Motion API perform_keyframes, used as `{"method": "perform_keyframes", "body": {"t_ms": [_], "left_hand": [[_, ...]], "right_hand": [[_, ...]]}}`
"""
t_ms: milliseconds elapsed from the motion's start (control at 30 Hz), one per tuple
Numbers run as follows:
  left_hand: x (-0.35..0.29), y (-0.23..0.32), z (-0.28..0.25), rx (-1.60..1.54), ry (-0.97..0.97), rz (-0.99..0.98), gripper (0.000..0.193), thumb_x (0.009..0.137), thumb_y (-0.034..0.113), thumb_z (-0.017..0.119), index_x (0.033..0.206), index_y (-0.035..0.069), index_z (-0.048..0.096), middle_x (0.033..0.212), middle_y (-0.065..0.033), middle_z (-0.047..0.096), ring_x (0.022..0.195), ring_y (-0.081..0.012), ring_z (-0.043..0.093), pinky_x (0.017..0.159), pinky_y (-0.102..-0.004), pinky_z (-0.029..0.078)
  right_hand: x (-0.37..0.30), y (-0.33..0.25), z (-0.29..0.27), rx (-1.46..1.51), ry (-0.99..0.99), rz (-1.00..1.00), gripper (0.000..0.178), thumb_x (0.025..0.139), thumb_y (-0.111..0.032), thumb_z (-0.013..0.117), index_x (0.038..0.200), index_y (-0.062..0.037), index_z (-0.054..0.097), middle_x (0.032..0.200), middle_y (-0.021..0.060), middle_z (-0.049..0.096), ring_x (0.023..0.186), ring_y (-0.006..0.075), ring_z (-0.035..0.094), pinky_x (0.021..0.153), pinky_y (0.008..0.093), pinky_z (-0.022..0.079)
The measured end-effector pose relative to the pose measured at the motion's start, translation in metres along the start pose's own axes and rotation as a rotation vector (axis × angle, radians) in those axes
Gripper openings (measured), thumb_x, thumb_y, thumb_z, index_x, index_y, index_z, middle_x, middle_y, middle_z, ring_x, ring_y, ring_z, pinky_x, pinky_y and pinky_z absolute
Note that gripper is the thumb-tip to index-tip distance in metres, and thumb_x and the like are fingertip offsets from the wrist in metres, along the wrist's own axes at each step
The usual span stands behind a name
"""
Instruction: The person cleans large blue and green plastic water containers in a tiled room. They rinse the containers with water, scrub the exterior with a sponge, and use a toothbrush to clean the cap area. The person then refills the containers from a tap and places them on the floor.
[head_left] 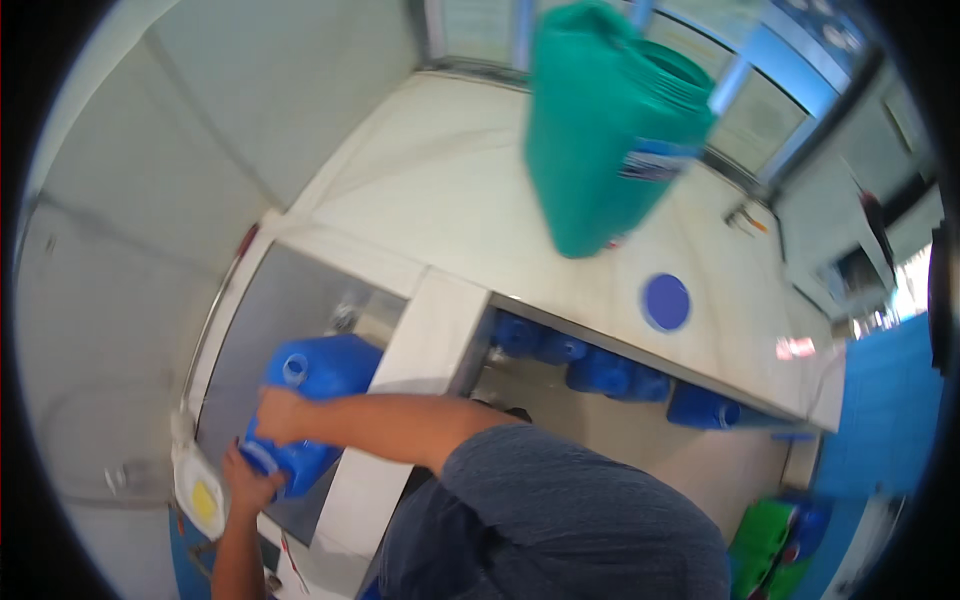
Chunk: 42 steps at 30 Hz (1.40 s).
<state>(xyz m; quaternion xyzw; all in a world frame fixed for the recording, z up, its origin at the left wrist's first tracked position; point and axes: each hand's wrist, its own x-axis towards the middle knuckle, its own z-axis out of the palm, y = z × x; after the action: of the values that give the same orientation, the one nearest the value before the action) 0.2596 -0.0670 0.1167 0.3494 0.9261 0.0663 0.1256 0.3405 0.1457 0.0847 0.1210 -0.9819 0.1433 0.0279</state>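
A blue plastic jerrycan (335, 362) with an uncapped round mouth lies in the grey recess (265, 310) at my left. My right hand (284, 416) is closed on its near part, fingers curled, perhaps round a handle that I cannot see. Just nearer to me, my left hand (250, 484) grips the blue plastic at its end, beside a pale rounded edge. Whether this end belongs to the same can or to a second one is hidden by my hands.
A big green canister (610, 140), open on top, stands on the white counter (420, 160). A purple round lid (666, 302) lies near it. Several blue cans (600, 373) stand below the counter edge. Left of my hands is a white dish with a yellow sponge (204, 500). Green containers (765, 540) sit lower right.
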Motion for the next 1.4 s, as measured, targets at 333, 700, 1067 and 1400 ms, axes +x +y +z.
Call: {"method": "perform_keyframes", "body": {"t_ms": [333,700,1067,1400], "left_hand": [[-0.06,-0.016,0.015,-0.782,0.024,-0.56,0.121,0.06,0.05,0.088,0.149,-0.006,0.029,0.137,-0.0322,0.048,0.129,-0.0419,0.05,0.109,-0.0469,0.041],[-0.146,0.041,0.038,0.054,0.258,-0.011,0.097,0.071,0.044,0.084,0.149,0.009,0.039,0.142,-0.0252,0.043,0.134,-0.0429,0.041,0.11,-0.0565,0.034],[-0.094,0.018,0.029,-0.363,0.378,-0.089,0.016,0.09,0.018,0.069,0.093,0.005,0.059,0.09,-0.0146,0.061,0.085,-0.037,0.061,0.074,-0.0447,0.048],[-0.217,0.026,0.037,-0.075,0.28,-0.023,0.044,0.081,0.037,0.079,0.112,0.01,0.065,0.11,-0.0144,0.063,0.107,-0.0338,0.059,0.092,-0.0484,0.045]], "right_hand": [[-0.016,0.021,-0.029,-0.032,0.018,-0.28,0.032,0.087,-0.041,0.068,0.111,-0.0203,0.071,0.091,0.0068,0.069,0.094,0.0268,0.067,0.091,0.042,0.043],[0.0,0.031,-0.041,-0.053,0.041,-0.131,0.042,0.092,-0.042,0.064,0.127,-0.0184,0.065,0.092,0.0062,0.069,0.089,0.0266,0.067,0.087,0.042,0.045],[-0.008,-0.002,-0.026,-0.114,0.026,-0.267,0.043,0.089,-0.042,0.067,0.126,-0.0187,0.066,0.083,0.0054,0.066,0.08,0.0249,0.065,0.079,0.0401,0.044],[0.015,0.007,-0.035,-0.165,0.041,-0.224,0.046,0.089,-0.044,0.067,0.129,-0.0213,0.064,0.084,0.0059,0.067,0.081,0.0241,0.065,0.079,0.0406,0.046]]}}
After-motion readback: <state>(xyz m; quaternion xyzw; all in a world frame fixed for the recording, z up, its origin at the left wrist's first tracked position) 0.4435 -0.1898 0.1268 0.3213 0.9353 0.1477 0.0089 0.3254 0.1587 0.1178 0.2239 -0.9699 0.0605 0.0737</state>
